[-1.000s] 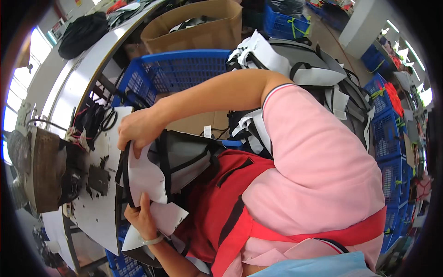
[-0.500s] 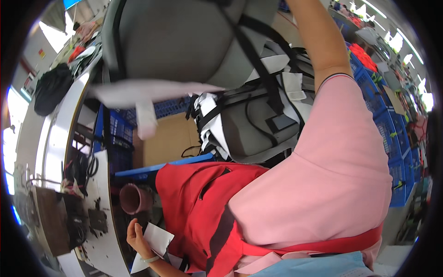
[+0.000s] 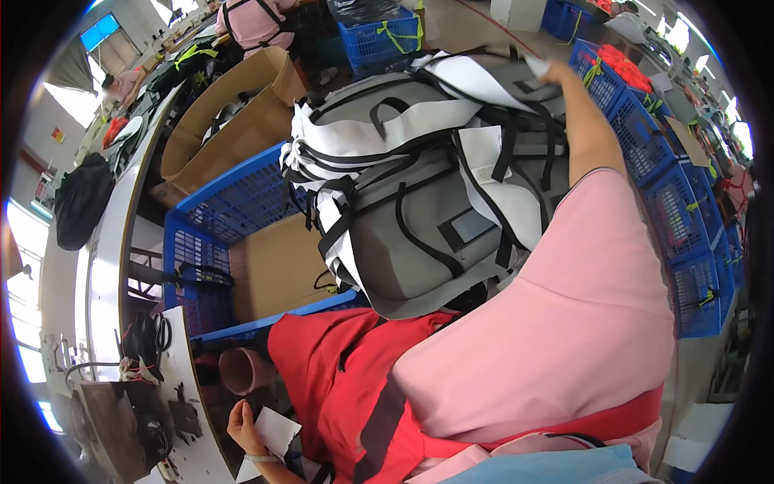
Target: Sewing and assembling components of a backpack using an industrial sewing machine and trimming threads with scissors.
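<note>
Right hand [image 3: 556, 71] outstretched far, seemingly gripping; left hand [image 3: 244, 425] low (fingers curled).

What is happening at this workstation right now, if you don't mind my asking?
A person in a pink shirt and red apron is reaching the right hand out to a pile of grey and white backpacks stacked over a blue crate, gripping the topmost piece. The left hand rests low by the white worktable, touching a white sheet. A pink cup lies nearby.
</note>
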{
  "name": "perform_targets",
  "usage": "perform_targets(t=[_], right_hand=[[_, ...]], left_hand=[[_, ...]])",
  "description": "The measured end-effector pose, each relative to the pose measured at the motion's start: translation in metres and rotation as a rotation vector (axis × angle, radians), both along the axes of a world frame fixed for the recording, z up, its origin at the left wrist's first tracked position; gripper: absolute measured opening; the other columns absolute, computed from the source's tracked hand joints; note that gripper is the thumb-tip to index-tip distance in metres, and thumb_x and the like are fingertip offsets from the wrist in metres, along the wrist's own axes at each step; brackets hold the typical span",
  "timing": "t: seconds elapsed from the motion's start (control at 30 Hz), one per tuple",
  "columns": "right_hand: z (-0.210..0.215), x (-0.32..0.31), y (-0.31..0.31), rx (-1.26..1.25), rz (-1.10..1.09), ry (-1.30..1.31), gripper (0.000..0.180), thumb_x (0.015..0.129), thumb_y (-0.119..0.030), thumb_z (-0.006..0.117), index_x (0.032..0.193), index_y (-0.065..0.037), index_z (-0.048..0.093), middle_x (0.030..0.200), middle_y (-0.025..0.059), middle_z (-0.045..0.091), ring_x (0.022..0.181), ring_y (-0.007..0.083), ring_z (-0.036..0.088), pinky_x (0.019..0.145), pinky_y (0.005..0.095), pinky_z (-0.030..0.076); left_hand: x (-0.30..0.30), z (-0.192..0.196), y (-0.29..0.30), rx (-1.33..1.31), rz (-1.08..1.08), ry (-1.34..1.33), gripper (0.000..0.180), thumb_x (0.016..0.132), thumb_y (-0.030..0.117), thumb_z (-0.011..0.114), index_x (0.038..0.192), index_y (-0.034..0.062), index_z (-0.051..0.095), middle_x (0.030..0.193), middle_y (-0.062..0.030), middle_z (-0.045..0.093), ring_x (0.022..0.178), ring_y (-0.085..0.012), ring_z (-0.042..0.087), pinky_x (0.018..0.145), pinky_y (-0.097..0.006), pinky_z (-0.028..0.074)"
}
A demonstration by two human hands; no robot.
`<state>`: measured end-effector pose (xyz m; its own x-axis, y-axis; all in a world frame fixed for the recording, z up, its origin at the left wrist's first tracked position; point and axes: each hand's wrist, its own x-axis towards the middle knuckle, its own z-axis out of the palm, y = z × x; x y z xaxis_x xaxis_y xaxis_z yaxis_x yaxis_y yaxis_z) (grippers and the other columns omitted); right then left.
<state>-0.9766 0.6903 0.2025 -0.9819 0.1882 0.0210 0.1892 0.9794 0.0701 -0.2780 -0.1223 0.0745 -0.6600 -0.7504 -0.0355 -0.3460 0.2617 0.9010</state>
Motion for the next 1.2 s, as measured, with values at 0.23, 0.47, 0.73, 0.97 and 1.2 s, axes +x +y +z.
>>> perform_targets(t=[0.23,0.47,0.73,0.97,1.2], right_hand=[[-0.025,0.023,-0.100,0.147,-0.127,0.268,0.051,0.080,-0.048,0.063,0.122,-0.019,0.063,0.127,0.0118,0.060,0.119,0.0306,0.055,0.097,0.0460,0.042],[0.118,0.102,-0.352,-0.666,0.771,0.134,0.028,0.085,-0.022,0.067,0.108,-0.006,0.067,0.093,0.0105,0.070,0.082,0.0177,0.065,0.073,0.0319,0.050],[0.039,0.320,-0.646,-0.380,1.961,-0.475,0.036,0.086,-0.028,0.065,0.117,-0.009,0.062,0.097,0.0119,0.063,0.088,0.0269,0.062,0.081,0.0364,0.049],[-0.062,0.608,-0.761,-0.609,2.640,-0.292,0.081,0.074,-0.034,0.076,0.144,-0.024,0.037,0.142,0.0205,0.039,0.127,0.0349,0.043,0.101,0.0479,0.033],[-0.139,0.660,-0.808,-0.522,2.502,-0.869,0.043,0.069,-0.002,0.057,0.111,-0.006,0.059,0.101,0.0191,0.064,0.099,0.0366,0.060,0.087,0.0423,0.047]], left_hand=[[0.020,0.017,0.004,-0.095,0.055,-0.023,0.021,0.089,0.014,0.068,0.104,-0.0007,0.069,0.089,0.0007,0.067,0.075,-0.0050,0.055,0.065,-0.019,0.043],[0.008,0.018,0.020,-0.244,0.013,-0.050,0.021,0.089,0.014,0.066,0.102,-0.0029,0.069,0.092,-0.0057,0.069,0.083,-0.0110,0.060,0.076,-0.026,0.048],[-0.030,0.032,0.046,-0.557,-0.009,-0.158,0.021,0.086,0.023,0.065,0.097,0.0050,0.069,0.094,-0.0130,0.068,0.087,-0.0299,0.066,0.078,-0.037,0.051],[-0.031,-0.040,0.070,-0.989,0.138,-0.164,0.033,0.086,0.014,0.054,0.118,0.0068,0.060,0.119,-0.0154,0.061,0.112,-0.0285,0.057,0.096,-0.041,0.044],[-0.023,-0.014,0.145,-0.518,-0.031,-0.056,0.021,0.075,0.012,0.068,0.093,0.0020,0.065,0.098,-0.0173,0.064,0.095,-0.0340,0.060,0.083,-0.043,0.048]])
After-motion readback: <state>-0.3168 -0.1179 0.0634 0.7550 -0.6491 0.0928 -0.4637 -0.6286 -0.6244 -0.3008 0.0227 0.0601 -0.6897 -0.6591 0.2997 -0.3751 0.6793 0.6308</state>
